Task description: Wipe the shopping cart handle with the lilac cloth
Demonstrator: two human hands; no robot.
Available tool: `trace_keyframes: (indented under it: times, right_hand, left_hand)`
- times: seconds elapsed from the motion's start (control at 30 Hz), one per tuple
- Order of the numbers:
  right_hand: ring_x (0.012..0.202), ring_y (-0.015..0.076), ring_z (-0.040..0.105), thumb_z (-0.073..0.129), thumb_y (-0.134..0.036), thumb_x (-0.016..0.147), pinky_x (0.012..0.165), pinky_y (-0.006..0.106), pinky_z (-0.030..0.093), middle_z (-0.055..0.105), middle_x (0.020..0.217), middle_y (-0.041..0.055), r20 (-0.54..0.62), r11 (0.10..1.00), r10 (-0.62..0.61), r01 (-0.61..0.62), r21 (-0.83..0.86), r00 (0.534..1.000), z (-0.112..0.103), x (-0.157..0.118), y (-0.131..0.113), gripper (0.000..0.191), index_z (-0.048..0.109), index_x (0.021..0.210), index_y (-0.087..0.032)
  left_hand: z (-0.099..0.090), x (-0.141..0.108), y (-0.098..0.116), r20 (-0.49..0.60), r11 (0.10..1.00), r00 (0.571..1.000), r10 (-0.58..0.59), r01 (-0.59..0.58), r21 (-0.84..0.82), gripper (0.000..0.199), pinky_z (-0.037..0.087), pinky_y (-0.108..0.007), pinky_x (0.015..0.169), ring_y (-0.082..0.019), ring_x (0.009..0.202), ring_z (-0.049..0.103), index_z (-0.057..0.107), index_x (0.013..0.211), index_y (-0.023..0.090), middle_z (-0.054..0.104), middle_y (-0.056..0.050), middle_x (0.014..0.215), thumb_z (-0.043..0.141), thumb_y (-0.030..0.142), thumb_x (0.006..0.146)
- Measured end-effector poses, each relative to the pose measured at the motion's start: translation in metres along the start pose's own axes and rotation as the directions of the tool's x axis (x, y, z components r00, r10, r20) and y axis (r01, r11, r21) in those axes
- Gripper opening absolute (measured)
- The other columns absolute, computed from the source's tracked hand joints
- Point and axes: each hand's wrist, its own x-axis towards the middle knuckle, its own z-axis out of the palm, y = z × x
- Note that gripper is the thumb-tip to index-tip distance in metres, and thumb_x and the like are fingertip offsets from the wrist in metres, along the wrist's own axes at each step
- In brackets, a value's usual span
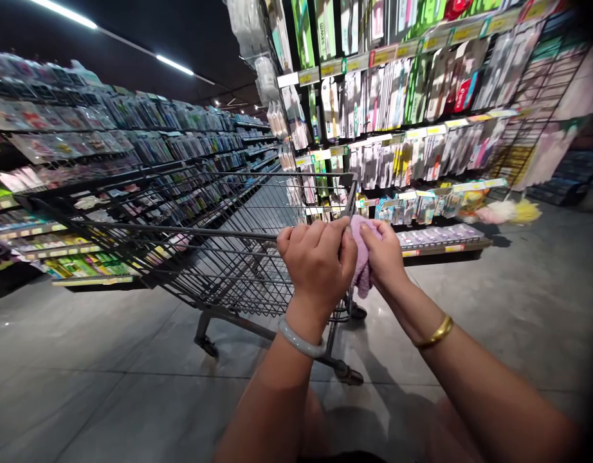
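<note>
A dark wire shopping cart (219,270) stands sideways in front of me. My left hand (318,257), with a pale bangle at the wrist, is closed over the cart's top rim near its right corner. Beside it, my right hand (381,247), below which a gold bangle shows, pinches a pinkish-purple cloth (361,257). The cloth lies against the cart's corner, and its lower end hangs down under the fingers. Part of the rim is hidden behind my left hand and the cloth.
A tall display rack (388,96) of packaged goods rises behind the cart on the right. Long stocked shelves (132,135) line the left side. Yellow and pink fluffy dusters (523,211) stick out at the rack's right end. Grey tiled floor (108,386) lies beneath.
</note>
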Motion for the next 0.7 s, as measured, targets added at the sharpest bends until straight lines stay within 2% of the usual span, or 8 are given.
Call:
trace_keyframes:
  times: [0.13,0.37,0.47,0.6,0.7]
  right_hand:
    - [0.079,0.0126,0.056,0.058,-0.062,0.082,0.074,0.028,0.048,0.062,0.094,-0.0011,0.026,0.997,-0.001,-0.001,0.080,1.000,0.005,0.000,-0.023,0.042,0.055,0.103,-0.026]
    - [0.084,0.0130,0.053,0.068,-0.049,0.079,0.080,0.029,0.045,0.059,0.092,-0.0006,-0.044,1.000,0.017,-0.017,0.013,0.999,0.000,-0.004,-0.001,0.033,0.058,0.095,-0.022]
    - [0.080,0.0126,0.054,0.067,-0.051,0.080,0.077,0.029,0.046,0.060,0.089,-0.0012,-0.007,1.000,0.008,-0.008,0.027,1.000,0.000,-0.005,-0.019,0.033,0.059,0.095,-0.022]
    - [0.084,0.0119,0.056,0.065,-0.051,0.082,0.078,0.028,0.047,0.061,0.095,-0.0014,0.045,0.991,-0.117,0.114,0.063,0.992,0.007,-0.011,-0.054,0.031,0.060,0.099,-0.025]
    - [0.096,0.0139,0.056,0.064,-0.047,0.084,0.092,0.031,0.046,0.060,0.102,-0.0001,0.029,0.969,-0.230,0.232,-0.080,0.973,0.007,-0.012,-0.045,0.026,0.061,0.099,-0.025]
  left_hand:
    - [0.000,0.000,0.001,-0.002,1.000,1.000,-0.002,0.002,-0.008,0.018,0.031,-0.041,0.084,-0.020,0.076,0.052,0.072,0.102,0.027,0.067,0.001,0.075,0.057,0.029,0.093]
    - [0.000,0.000,0.001,0.009,1.000,1.000,-0.004,0.004,-0.010,0.018,0.031,-0.041,0.084,-0.021,0.076,0.053,0.072,0.101,0.027,0.067,0.000,0.075,0.057,0.030,0.093]
    - [0.001,0.001,0.001,-0.004,1.000,1.000,-0.013,0.013,-0.010,0.017,0.031,-0.042,0.084,-0.021,0.075,0.053,0.072,0.099,0.027,0.067,0.000,0.074,0.056,0.029,0.093]
    - [0.001,0.000,0.001,-0.014,1.000,1.000,-0.016,0.016,-0.005,0.017,0.032,-0.042,0.084,-0.021,0.075,0.054,0.073,0.099,0.027,0.068,0.000,0.074,0.057,0.029,0.092]
    - [0.001,0.000,0.002,-0.002,1.000,1.000,-0.018,0.018,-0.002,0.017,0.031,-0.041,0.085,-0.021,0.076,0.054,0.072,0.100,0.028,0.069,0.000,0.076,0.057,0.030,0.092]
